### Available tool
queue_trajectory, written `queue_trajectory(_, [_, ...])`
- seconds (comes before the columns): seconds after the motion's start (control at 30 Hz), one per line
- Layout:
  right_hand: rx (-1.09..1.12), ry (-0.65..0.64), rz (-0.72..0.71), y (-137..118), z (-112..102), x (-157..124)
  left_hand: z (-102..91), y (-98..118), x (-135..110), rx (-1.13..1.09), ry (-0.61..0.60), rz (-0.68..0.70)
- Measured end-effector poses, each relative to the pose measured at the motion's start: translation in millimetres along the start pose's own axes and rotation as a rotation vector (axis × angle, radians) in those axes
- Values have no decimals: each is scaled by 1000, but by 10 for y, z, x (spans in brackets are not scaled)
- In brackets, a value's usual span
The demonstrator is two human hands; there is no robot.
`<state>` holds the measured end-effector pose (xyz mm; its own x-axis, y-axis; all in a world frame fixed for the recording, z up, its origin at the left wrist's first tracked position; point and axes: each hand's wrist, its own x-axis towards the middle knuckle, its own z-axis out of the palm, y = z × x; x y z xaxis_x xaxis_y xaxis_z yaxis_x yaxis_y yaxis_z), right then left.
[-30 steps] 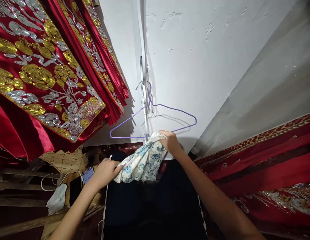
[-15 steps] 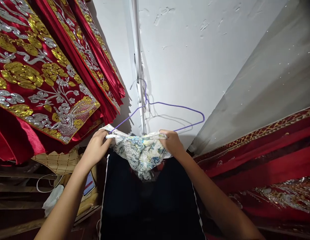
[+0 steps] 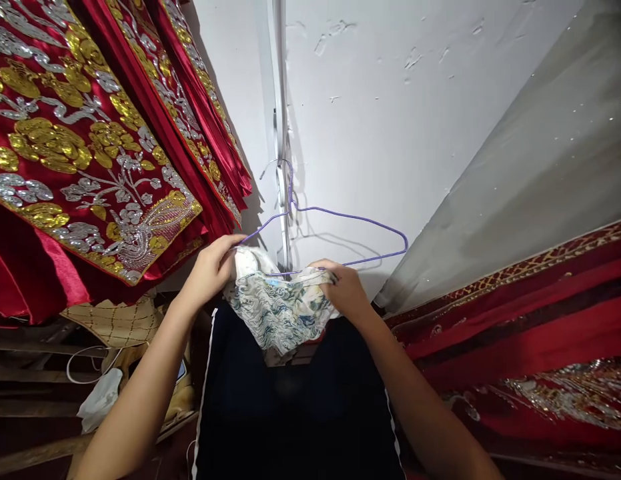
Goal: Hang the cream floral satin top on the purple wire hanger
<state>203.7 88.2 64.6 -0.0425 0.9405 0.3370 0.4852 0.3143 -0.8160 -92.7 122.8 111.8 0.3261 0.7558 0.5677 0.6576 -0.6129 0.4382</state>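
A small floral cloth (image 3: 279, 308), white with blue and green print, is stretched between my two hands. My left hand (image 3: 211, 268) pinches its left edge, close to the left arm of a purple wire hanger (image 3: 340, 217). My right hand (image 3: 344, 290) grips the cloth's right edge just below the hanger's bottom bar. The hanger hangs by its hook from a fitting on a pale vertical strip on the white wall (image 3: 380, 120). The cloth sags between my hands over the hanger's lower wire.
Red satin garments with gold and silver embroidery (image 3: 85, 153) hang at the upper left. More red embroidered fabric (image 3: 530, 320) lies at the right. A dark garment with a white stripe (image 3: 290, 413) is below my arms. Wooden slats, a white bag (image 3: 101, 399) and cables are at the lower left.
My left hand rose from low beside the phone up to the hanger's left arm, spreading the cloth. The cloth went from bunched to stretched against the hanger's bottom wire.
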Motion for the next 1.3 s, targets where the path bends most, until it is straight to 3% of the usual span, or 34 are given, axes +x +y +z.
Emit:
queue_trajectory(0.13, [87, 438, 60, 27, -273, -58, -82, -85, -7, 137, -12, 32])
queue_trajectory(0.2, [149, 484, 112, 64, -433, -23, -117, -72, -8, 167, -7, 46])
queue_trajectory(0.3, [148, 289, 234, 83, -675, 78, -138, -40, 21, 188, 2, 55])
queue_trajectory(0.47, [-31, -50, 338, -44, -1041, 191, -169, -85, 58, 234, 183, 8])
queue_trajectory(0.53, [-51, -189, 350, -103, -1150, 217, -178, -124, 42, 212, 185, -38])
queue_trajectory(0.6, [-33, -277, 331, -138, -1209, 246, -176, -156, 19, 198, 155, -95])
queue_trajectory(0.67, [-31, -281, 296, -138, -1198, 271, -161, -172, 3, 199, 148, -133])
queue_trajectory(0.73, [-24, -163, 253, -95, -1110, 277, -141, -165, -2, 201, 158, -133])
queue_trajectory(0.87, [-33, 276, 192, 97, -817, 205, -100, -116, -8, 209, 174, -85])
queue_trajectory(0.97, [-106, 401, 202, 233, -702, 130, -94, -101, -17, 241, 187, -88])
queue_trajectory(1.03, [-72, 318, 204, 270, -744, 102, -113, -112, -12, 251, 216, -94])
queue_trajectory(1.2, [182, -195, 302, 239, -1067, 104, -152, -131, 80, 165, 260, -138])
queue_trajectory(1.23, [250, -255, 338, 227, -1093, 107, -138, -124, 107, 127, 258, -153])
queue_trajectory(1.3, [421, -241, 376, 194, -1041, 111, -84, -100, 159, 39, 249, -175])
